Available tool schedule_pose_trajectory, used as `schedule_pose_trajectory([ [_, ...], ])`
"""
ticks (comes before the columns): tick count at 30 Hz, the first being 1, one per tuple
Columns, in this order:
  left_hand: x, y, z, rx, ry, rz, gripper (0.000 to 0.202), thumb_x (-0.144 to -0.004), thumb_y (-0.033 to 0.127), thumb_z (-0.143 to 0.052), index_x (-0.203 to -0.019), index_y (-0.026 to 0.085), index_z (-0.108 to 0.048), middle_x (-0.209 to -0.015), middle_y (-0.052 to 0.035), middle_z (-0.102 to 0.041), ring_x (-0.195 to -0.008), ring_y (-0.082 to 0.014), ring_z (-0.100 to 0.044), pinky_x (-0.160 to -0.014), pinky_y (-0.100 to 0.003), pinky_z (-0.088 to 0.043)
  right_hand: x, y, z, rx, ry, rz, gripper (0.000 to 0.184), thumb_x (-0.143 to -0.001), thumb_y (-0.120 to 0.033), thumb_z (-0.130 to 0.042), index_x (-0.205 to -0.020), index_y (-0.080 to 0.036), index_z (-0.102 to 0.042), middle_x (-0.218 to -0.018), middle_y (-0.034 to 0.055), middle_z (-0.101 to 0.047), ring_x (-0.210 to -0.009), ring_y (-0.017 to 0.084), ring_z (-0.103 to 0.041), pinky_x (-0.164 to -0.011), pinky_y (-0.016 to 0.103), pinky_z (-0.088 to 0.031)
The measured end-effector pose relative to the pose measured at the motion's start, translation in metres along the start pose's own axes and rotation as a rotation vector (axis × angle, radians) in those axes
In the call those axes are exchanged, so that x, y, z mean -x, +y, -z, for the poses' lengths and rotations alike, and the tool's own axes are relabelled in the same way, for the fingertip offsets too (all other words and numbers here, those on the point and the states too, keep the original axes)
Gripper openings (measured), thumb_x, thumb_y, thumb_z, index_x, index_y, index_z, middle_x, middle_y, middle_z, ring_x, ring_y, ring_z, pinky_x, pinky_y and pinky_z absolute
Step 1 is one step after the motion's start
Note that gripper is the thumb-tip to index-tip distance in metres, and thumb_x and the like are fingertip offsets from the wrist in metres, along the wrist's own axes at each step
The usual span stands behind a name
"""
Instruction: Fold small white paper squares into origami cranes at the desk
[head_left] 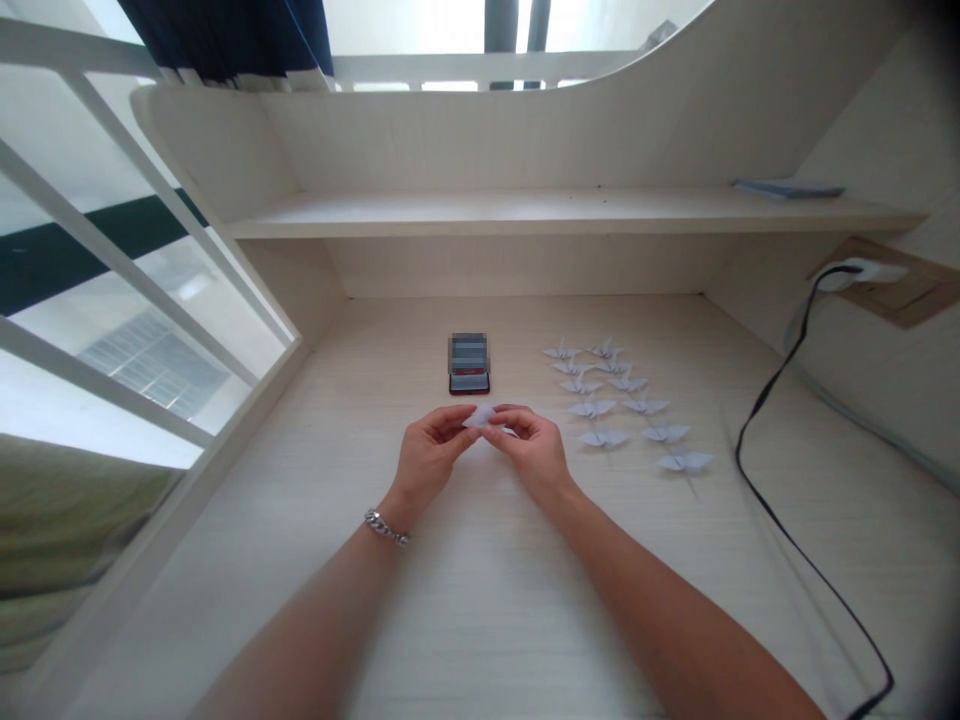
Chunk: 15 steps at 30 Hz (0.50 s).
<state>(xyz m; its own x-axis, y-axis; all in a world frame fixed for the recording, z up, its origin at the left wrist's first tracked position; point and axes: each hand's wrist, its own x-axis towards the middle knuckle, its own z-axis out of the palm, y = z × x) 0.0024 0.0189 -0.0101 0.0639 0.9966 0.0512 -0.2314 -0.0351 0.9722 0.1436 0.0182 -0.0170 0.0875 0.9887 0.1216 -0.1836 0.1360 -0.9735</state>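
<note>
A small piece of folded white paper (480, 417) is pinched between my two hands, just above the desk. My left hand (436, 445), with a chain bracelet (386, 527) on its wrist, grips the paper's left side between thumb and fingers. On the other side my right hand (531, 447) pinches it the same way, and a bit of white shows under those fingers. The fingers hide part of the paper, so its exact fold is unclear. To the right, several white paper cranes (592, 408) stand in two slanting rows.
Beyond my hands lies a phone-like device (469, 364) with a blurred screen. A black cable (757, 410) runs from the wall socket (919, 285) down the desk's right side. A shelf (480, 212) spans the back, with a flat bluish item (789, 189) on it. White rails (142, 265) border the left.
</note>
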Motion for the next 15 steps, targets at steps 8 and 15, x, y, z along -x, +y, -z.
schedule_pose_trajectory([
  [8,-0.0016,0.0000,0.0025,0.001,0.004,0.049,0.040,-0.060,0.021,-0.075,-0.098,0.015,-0.064,-0.084,-0.0056,-0.069,-0.073,-0.0136,-0.062,-0.071,-0.027,-0.050,-0.0021,0.0057,0.0006,-0.162,-0.005,-0.150,0.023,-0.056,-0.028,-0.075,-0.074,-0.017,-0.067,-0.069,0.0015,-0.066,-0.063,0.014,-0.059,-0.065,0.031,-0.049],
  [15,-0.0018,-0.0008,0.0033,0.034,0.008,0.085,0.039,-0.061,0.021,-0.074,-0.098,0.014,-0.064,-0.077,-0.0050,-0.068,-0.070,-0.0133,-0.062,-0.069,-0.026,-0.048,-0.0014,0.0017,-0.0012,-0.222,0.021,-0.249,0.018,-0.053,-0.021,-0.075,-0.068,-0.017,-0.066,-0.065,-0.0004,-0.064,-0.062,0.013,-0.059,-0.062,0.028,-0.050],
])
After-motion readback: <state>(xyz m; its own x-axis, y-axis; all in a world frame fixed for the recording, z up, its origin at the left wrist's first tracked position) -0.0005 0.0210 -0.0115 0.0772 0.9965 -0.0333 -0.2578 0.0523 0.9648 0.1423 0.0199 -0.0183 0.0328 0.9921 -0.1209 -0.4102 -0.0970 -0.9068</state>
